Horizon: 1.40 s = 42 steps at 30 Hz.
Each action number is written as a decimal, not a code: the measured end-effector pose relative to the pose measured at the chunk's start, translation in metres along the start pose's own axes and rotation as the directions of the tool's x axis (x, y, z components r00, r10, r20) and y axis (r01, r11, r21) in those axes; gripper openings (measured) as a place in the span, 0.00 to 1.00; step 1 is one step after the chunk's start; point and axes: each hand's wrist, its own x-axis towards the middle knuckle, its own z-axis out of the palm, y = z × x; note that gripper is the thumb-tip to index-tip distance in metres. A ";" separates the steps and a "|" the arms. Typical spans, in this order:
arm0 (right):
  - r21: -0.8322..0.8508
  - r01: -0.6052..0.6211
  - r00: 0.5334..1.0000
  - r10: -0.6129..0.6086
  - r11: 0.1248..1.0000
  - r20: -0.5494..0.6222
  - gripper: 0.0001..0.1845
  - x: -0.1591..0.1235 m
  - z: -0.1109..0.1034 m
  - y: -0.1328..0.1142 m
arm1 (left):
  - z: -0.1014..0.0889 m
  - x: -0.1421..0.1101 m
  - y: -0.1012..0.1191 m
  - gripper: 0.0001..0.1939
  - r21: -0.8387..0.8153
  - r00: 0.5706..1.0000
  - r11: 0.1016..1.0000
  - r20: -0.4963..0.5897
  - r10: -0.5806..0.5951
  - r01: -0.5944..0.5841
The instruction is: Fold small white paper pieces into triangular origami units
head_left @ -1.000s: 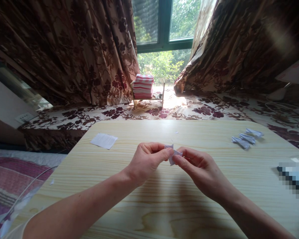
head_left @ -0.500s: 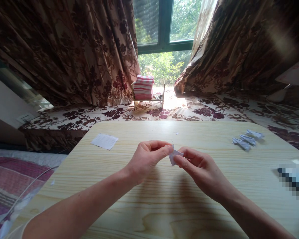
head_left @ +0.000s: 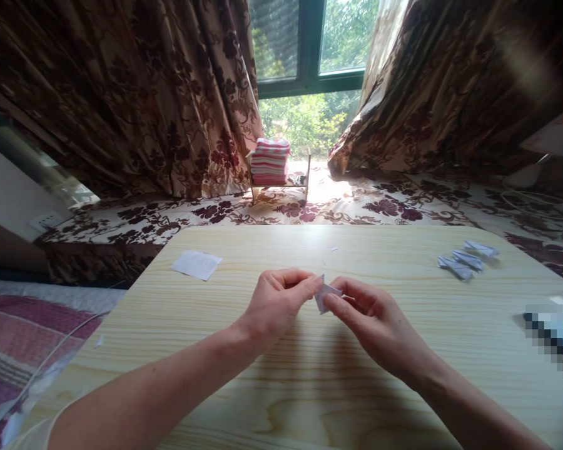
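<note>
A small folded piece of white paper (head_left: 324,297) is held above the wooden table (head_left: 206,400) between both hands. My left hand (head_left: 281,300) pinches its upper left edge between thumb and fingers. On the right side of the paper, my right hand (head_left: 363,306) grips with the thumb in front and the fingers curled behind. Parts of the paper are covered by the fingertips. Three folded paper pieces (head_left: 454,267) lie together at the table's far right. A flat sheet of paper (head_left: 197,265) with faint lines of print rests at the far left.
Small paper scraps lie at the back (head_left: 334,249) and left edge of the table. A blurred-out dark-edged object (head_left: 553,334) sits at the right. Beyond the table, a little rack (head_left: 307,178) with folded striped cloths (head_left: 270,162) stands on the flowered window seat (head_left: 206,212).
Both hands and the paper between them have shifted very slightly left. The paper's tilt differs a little, and both hands keep their pinch.
</note>
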 end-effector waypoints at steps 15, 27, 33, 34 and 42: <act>-0.006 -0.040 0.988 0.038 0.999 -0.148 0.19 0.006 -0.013 0.000 | -0.002 0.005 0.001 0.09 -0.065 0.994 0.992 0.031 -0.108 0.110; -0.010 0.033 0.971 -0.034 0.999 -0.238 0.16 0.007 -0.010 0.003 | -0.002 0.002 -0.002 0.12 -0.014 0.991 0.995 0.094 -0.095 0.097; -0.048 0.004 0.979 -0.014 0.999 -0.204 0.18 0.005 -0.010 0.001 | -0.004 0.003 -0.005 0.12 0.097 0.996 0.995 0.088 0.022 -0.031; -0.047 0.005 0.978 -0.015 0.999 -0.208 0.18 0.004 -0.011 0.000 | -0.005 0.004 -0.005 0.11 0.111 0.995 0.993 0.097 0.039 -0.050; -0.012 -0.002 0.989 0.001 1.000 -0.145 0.19 0.004 -0.019 -0.006 | -0.009 0.003 -0.004 0.09 0.254 0.981 0.952 0.129 0.144 -0.173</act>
